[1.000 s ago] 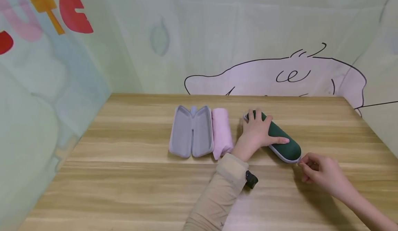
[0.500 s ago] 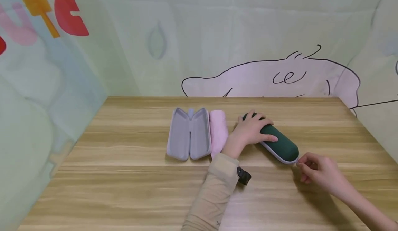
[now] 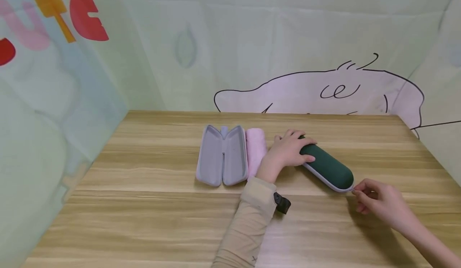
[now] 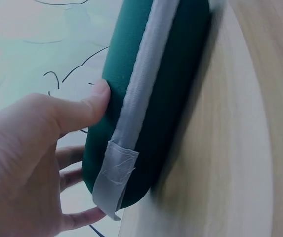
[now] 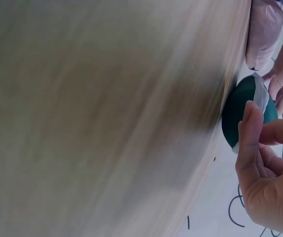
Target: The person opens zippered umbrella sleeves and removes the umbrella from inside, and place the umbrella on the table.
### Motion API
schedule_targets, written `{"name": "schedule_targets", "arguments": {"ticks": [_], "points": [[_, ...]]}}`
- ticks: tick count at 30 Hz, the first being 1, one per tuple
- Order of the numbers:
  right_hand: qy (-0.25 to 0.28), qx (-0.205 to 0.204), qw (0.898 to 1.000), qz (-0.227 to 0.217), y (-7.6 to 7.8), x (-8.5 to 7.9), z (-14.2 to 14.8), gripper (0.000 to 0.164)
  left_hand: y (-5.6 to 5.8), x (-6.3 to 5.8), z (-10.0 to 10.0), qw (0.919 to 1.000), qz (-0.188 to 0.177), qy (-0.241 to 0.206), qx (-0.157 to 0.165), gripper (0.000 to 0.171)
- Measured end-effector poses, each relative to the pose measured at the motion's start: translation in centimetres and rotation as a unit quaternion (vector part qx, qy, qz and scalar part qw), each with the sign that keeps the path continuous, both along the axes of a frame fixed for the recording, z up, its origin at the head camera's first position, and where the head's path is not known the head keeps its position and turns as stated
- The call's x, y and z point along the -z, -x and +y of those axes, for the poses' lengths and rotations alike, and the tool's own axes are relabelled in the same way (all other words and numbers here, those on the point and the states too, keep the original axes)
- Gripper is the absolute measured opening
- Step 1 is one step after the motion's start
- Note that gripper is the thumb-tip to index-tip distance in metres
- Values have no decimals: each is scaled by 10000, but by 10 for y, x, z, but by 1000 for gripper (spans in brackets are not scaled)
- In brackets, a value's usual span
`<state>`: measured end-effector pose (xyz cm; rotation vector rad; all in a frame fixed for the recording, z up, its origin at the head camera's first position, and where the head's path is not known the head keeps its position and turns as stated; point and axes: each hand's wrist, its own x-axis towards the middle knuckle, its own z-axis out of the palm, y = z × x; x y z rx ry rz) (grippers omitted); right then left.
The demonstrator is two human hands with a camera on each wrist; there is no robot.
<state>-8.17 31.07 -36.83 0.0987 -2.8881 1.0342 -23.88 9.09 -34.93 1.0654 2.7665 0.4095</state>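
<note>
A long dark green zip case (image 3: 329, 168) with rounded ends and a pale grey zip band lies slantwise on the table. My left hand (image 3: 289, 150) grips its far left end; in the left wrist view the thumb (image 4: 99, 98) lies on one side and the other fingers reach round behind. A grey fabric tab (image 4: 116, 168) covers the band's end there. At the near right end, my right hand (image 3: 378, 202) pinches the small zip pull (image 3: 353, 190) between thumb and forefinger. The pull is mostly hidden by the fingertips. The case looks closed along the visible side.
Left of my left hand, a second case (image 3: 210, 156) lies unfolded, its grey inside facing up. A pink rolled cloth pouch (image 3: 256, 150) lies against its right side. Behind the wooden table (image 3: 144, 216) hangs a printed curtain (image 3: 237, 51).
My left hand has slid toward the case's far left end, its fingers closer together, baring more green. The case and my right hand have shifted slightly right.
</note>
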Motion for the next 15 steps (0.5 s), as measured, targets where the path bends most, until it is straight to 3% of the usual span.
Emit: {"name": "schedule_targets", "arguments": {"ticks": [15], "points": [[-97,-74,9998,178,-1,4,0,7,3,2,-2,9995,-213,-167,-132,53]]}}
